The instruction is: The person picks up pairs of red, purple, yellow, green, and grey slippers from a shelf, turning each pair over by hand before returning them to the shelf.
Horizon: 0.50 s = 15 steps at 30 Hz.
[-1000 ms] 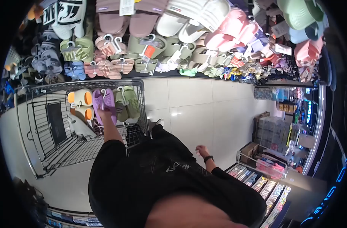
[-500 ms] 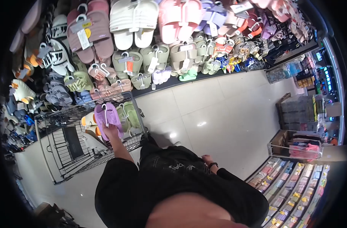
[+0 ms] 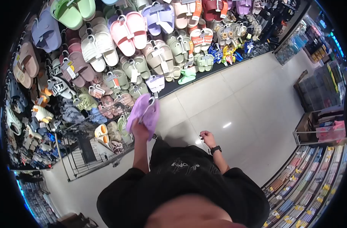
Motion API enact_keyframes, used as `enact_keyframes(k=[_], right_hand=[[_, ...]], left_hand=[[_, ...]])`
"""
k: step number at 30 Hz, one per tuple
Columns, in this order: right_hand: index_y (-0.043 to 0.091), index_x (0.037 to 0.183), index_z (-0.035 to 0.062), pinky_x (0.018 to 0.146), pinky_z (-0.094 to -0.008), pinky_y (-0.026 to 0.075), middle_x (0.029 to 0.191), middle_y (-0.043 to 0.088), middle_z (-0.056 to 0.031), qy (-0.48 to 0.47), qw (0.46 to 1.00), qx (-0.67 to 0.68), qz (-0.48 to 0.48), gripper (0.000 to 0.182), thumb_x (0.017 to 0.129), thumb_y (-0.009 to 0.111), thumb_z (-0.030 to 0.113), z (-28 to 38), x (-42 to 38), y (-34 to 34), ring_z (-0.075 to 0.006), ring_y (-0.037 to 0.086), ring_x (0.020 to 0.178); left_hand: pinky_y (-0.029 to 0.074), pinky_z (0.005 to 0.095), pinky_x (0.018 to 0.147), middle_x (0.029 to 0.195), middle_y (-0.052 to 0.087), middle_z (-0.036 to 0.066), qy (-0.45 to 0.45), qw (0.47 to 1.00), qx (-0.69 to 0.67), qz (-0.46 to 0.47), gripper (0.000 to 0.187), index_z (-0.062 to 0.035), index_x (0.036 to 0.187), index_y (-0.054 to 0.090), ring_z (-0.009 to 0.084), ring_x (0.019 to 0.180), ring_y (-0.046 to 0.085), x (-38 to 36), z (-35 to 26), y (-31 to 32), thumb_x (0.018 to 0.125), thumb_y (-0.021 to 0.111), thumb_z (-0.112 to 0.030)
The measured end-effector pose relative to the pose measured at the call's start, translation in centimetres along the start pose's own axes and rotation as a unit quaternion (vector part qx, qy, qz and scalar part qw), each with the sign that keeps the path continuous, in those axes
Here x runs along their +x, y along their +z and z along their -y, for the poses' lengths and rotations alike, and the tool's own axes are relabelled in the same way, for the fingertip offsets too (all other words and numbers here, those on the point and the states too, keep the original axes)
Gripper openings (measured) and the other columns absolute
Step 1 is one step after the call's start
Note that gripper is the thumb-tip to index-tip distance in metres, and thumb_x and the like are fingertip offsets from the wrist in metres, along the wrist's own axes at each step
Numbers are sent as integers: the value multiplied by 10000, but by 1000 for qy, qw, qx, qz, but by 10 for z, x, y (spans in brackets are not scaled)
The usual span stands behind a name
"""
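A pair of purple slippers [image 3: 151, 115] on a white hanger is held in my left hand [image 3: 139, 130], above the right end of the wire cart [image 3: 90, 138]. My right hand [image 3: 208, 139], with a dark watch on the wrist, is out over the floor with its fingers curled; whether anything is in them is too small to tell. Inside the cart lie white and orange slippers [image 3: 101, 131] and green slippers [image 3: 122, 125]. Pink slippers [image 3: 130, 32] and white slippers [image 3: 99, 49] hang on the rack ahead.
A wall of hanging slippers and sandals runs along the far side, with a black base ledge [image 3: 204, 75]. On the right are a stacked pallet [image 3: 320, 89], a wire bin [image 3: 321, 133] with pink items, and shelves of small packages [image 3: 302, 182].
My left hand has lifted the purple slippers up and right, out of the cart. My right hand is raised further forward. The view has shifted, showing more of the rack.
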State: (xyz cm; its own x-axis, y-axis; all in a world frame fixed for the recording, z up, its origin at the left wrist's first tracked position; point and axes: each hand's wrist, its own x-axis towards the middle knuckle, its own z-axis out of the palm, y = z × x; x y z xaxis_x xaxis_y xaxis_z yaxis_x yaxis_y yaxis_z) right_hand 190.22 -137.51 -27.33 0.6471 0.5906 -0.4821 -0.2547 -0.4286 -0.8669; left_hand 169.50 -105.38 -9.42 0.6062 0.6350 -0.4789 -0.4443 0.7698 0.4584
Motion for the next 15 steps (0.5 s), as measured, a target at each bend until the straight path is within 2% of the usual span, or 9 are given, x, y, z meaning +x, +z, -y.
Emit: enact_keyframes(k=[1, 2, 4, 6, 7, 10, 12, 14, 15], right_hand=[[637, 1078, 37, 624, -287, 511, 932, 694, -54, -4, 1000, 17, 4, 226, 905, 583, 171, 17, 1, -5, -154, 652, 768], [625, 1104, 36, 640, -291, 515, 955, 692, -56, -11, 999, 35, 6, 252, 910, 591, 193, 50, -4, -10, -155, 651, 789], [582, 1179, 35, 683, -301, 521, 1033, 676, -67, -35, 995, 88, 12, 332, 915, 609, 236, 109, -8, -19, -160, 645, 859], [519, 1265, 35, 730, -315, 525, 1140, 639, -82, -79, 983, 163, 21, 436, 911, 625, 265, 168, -9, -27, -168, 628, 945], [487, 1303, 34, 750, -322, 527, 1191, 617, -89, -104, 973, 203, 25, 486, 906, 632, 272, 196, -11, -29, -171, 617, 982], [451, 1331, 35, 784, -324, 522, 1207, 592, -88, -172, 952, 254, 21, 538, 889, 657, 263, 244, 2, -36, -179, 606, 1003], [451, 1327, 38, 798, -318, 517, 1181, 593, -82, -164, 956, 244, -17, 535, 882, 664, 243, 256, 22, -52, -179, 606, 996], [465, 1296, 23, 850, -302, 494, 1121, 603, -76, -152, 947, 274, -65, 499, 868, 665, 182, 273, 28, -69, -176, 607, 990], [450, 1314, 18, 866, -307, 487, 1145, 595, -84, -153, 940, 295, -77, 527, 857, 669, 163, 270, 41, -79, -183, 604, 1004]], left_hand=[[436, 377, 999, 1105, 629, 99, 9, 999, 1, 43, 330, -148, 1226, 545, 220, 1090, 589, 4, 10, 21, 951, 459, -308], [455, 366, 961, 1099, 634, 104, -70, 963, -76, 251, 323, -165, 1232, 548, 215, 1061, 597, 34, 21, -1, 957, 456, -307], [481, 347, 880, 1096, 637, 113, -157, 877, -138, 433, 310, -192, 1236, 554, 213, 1010, 606, 69, 42, -14, 965, 453, -304], [494, 331, 796, 1101, 633, 121, -181, 886, -122, 410, 295, -212, 1229, 560, 217, 967, 606, 83, 73, 12, 969, 453, -302], [494, 333, 805, 1104, 625, 122, -163, 908, -85, 376, 271, -197, 1207, 543, 221, 978, 605, 85, 84, 31, 964, 463, -287], [492, 339, 830, 1113, 600, 125, -126, 957, 21, 260, 214, -151, 1140, 492, 232, 1013, 600, 61, 111, 121, 947, 493, -244], [490, 344, 847, 1119, 584, 126, -115, 973, 94, 179, 193, -120, 1095, 457, 239, 1035, 597, 49, 132, 159, 936, 512, -215], [484, 385, 873, 1130, 584, 133, -116, 972, 88, 183, 207, -113, 1110, 451, 278, 1050, 596, 59, 156, 178, 938, 502, -214], [481, 406, 886, 1135, 584, 137, -114, 971, 83, 194, 214, -109, 1118, 448, 298, 1058, 595, 69, 163, 192, 938, 496, -214]])
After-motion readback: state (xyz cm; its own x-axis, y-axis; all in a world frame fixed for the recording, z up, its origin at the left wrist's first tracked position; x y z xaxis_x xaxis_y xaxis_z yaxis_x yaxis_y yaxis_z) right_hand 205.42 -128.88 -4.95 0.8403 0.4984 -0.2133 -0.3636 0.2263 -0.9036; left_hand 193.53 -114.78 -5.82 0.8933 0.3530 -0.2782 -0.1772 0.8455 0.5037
